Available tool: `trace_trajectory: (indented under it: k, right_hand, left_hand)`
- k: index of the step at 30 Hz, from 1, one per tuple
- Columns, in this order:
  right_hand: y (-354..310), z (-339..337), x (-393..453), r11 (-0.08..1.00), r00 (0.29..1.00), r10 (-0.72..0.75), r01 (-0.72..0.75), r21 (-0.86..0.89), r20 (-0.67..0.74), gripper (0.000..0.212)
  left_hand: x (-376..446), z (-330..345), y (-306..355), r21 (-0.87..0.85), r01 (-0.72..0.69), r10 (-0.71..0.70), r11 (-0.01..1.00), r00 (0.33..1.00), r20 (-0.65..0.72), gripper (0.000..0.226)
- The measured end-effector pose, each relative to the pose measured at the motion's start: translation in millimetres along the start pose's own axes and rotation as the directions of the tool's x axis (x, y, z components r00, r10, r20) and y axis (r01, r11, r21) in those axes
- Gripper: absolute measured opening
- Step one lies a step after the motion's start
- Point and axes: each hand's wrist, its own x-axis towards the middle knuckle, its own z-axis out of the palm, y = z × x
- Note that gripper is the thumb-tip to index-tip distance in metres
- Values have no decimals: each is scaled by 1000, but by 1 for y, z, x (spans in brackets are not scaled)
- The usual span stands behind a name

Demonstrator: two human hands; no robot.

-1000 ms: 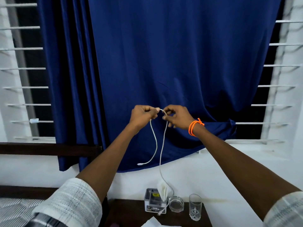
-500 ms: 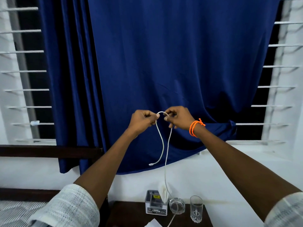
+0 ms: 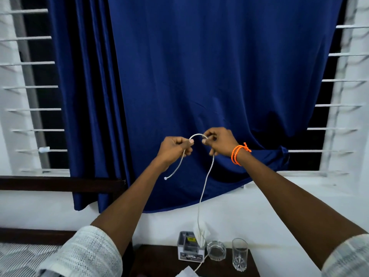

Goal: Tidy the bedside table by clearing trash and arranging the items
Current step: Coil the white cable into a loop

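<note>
dark bedside table (image 3: 159, 262), blue curtain (image 3: 199, 76)

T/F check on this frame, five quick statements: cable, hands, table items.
1. Both hands pinch the cable. True: the left hand and right hand hold it, with a short arc between them.
2. The cable's free end lies on the table. False: the end hangs in the air below the left hand.
3. The glass is full of water. False: it looks empty.
4. The ashtray sits between the tissue box and the glass. True.
5. The orange band is on the left wrist. False: the band is on the right wrist.
</note>
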Motion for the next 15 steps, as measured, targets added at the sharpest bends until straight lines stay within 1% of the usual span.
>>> trace_trajectory:
  k: [2,4,8,12,13,15]
  right_hand:
    - [2,2,-2,1000,998,-13,12,24,64,17]
    - [0,4,-3,998,995,-48,44,44,91,20]
    - [-7,6,0,996,997,-74,72,58,34,8]
    - [-7,3,4,997,997,-19,25,76,-77,6]
    - [-5,2,4,997,996,-9,16,80,-87,6]
    - [-3,2,4,997,998,-4,9,79,-56,7]
  left_hand:
    - [4,-1,4,-12,0,0,1000,1000,-7,24]
    - [6,-1,7,-4,-10,10,1000,1000,1,24]
    - [3,-1,8,-5,-10,10,1000,1000,0,24]
    - [-5,-4,3,-67,22,-21,997,999,26,29]
    - [-6,-6,2,-80,23,-20,997,999,33,30]
    - [-7,-7,2,-95,17,-13,995,999,40,31]
